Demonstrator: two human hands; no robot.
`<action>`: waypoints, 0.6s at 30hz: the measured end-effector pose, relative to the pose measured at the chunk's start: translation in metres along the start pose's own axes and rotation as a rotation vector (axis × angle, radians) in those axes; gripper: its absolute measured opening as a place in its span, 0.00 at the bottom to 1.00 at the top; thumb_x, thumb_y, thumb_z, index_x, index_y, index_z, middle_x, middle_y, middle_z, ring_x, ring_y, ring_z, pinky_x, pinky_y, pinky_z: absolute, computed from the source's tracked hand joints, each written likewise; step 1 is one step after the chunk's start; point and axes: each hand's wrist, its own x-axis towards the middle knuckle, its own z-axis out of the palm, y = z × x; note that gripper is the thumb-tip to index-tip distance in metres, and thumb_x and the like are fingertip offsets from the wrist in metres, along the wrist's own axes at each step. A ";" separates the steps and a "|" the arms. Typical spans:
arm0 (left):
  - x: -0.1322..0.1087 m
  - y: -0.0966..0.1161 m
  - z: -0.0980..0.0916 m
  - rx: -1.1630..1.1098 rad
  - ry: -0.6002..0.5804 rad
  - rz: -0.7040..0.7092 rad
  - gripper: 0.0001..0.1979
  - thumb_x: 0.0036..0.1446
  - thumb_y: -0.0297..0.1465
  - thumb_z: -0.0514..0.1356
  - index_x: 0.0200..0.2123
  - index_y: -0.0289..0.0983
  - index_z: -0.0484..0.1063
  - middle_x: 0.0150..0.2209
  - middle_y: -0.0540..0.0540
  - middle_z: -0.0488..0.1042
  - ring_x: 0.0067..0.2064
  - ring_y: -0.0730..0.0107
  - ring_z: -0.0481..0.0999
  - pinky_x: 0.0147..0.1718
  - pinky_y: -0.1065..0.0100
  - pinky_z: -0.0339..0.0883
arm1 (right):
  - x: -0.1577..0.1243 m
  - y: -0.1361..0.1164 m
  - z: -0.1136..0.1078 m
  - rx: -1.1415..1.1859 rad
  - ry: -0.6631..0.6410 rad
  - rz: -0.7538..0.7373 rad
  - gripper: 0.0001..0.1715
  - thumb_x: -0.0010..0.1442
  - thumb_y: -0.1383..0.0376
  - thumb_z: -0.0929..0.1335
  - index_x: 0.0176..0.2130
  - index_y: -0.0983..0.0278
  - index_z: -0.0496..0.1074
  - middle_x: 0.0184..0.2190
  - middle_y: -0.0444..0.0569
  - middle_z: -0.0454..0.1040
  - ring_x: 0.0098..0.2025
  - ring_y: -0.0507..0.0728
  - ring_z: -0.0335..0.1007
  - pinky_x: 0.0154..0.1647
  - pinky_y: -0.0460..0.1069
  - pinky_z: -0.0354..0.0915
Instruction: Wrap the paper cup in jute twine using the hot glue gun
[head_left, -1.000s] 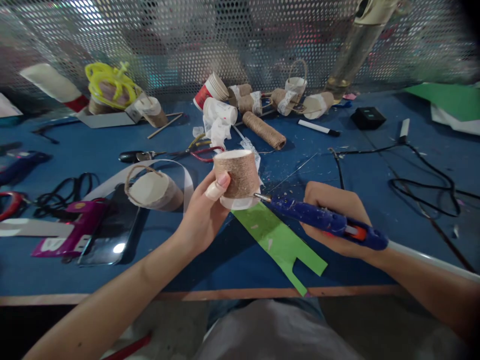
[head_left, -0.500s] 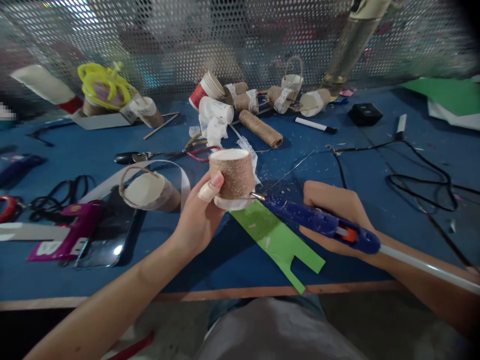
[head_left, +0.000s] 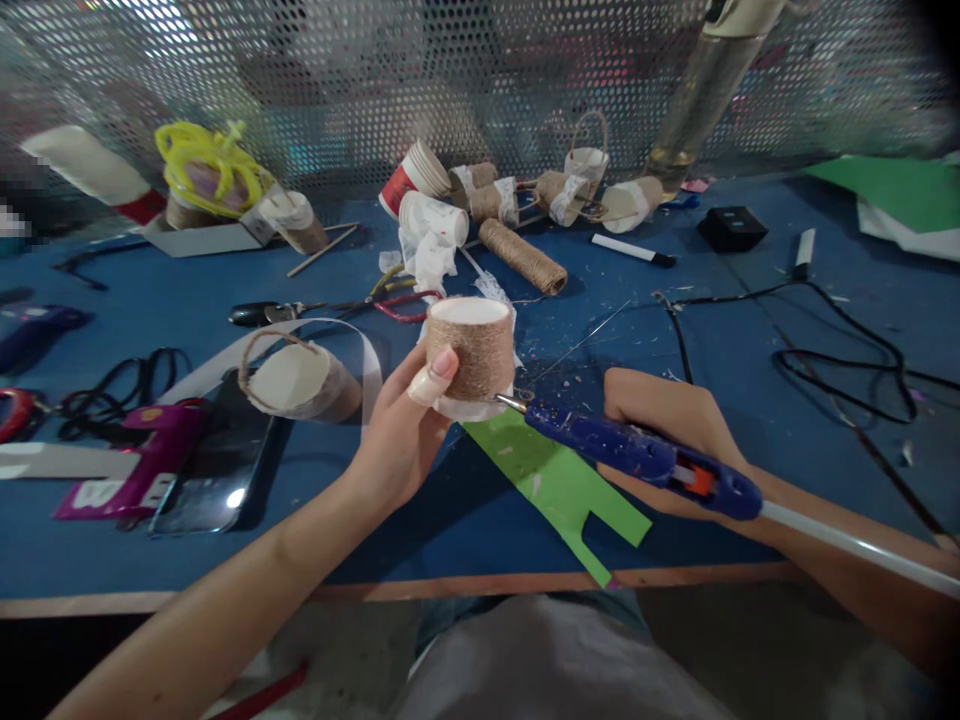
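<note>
On the blue table (head_left: 187,290) before a perforated screen (head_left: 450,70), the left hand (head_left: 397,440) grips one twine-wrapped cup (head_left: 471,350) upside-down near centre, while the right hand (head_left: 675,425) clasps one glue gun (head_left: 637,455), nozzle touching its rim.

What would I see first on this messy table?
Right in the middle, the left hand holds up a twine-wrapped cup, and the right hand points a blue glue gun at its lower edge. Under them lies a bright green paper strip on the blue table.
</note>
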 end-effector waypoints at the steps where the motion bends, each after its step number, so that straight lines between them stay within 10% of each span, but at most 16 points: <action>1: 0.000 0.000 -0.001 -0.008 -0.004 0.004 0.23 0.59 0.42 0.69 0.56 0.42 0.78 0.50 0.45 0.82 0.53 0.56 0.80 0.50 0.62 0.75 | 0.000 0.000 0.000 0.011 -0.005 0.000 0.18 0.55 0.71 0.71 0.29 0.59 0.57 0.27 0.39 0.57 0.25 0.50 0.53 0.26 0.47 0.50; 8: 0.002 0.000 -0.001 -0.011 0.023 0.033 0.18 0.62 0.43 0.66 0.53 0.44 0.79 0.54 0.44 0.80 0.63 0.52 0.73 0.54 0.59 0.75 | 0.001 -0.002 0.001 0.042 0.048 0.040 0.18 0.53 0.73 0.70 0.28 0.59 0.56 0.26 0.38 0.58 0.25 0.49 0.53 0.27 0.47 0.50; 18: 0.001 -0.002 0.001 0.002 -0.012 0.007 0.23 0.59 0.44 0.68 0.56 0.42 0.78 0.50 0.45 0.82 0.52 0.57 0.80 0.52 0.61 0.74 | 0.000 -0.002 0.001 0.044 0.013 0.013 0.17 0.53 0.72 0.70 0.29 0.59 0.56 0.27 0.40 0.60 0.26 0.50 0.55 0.27 0.47 0.51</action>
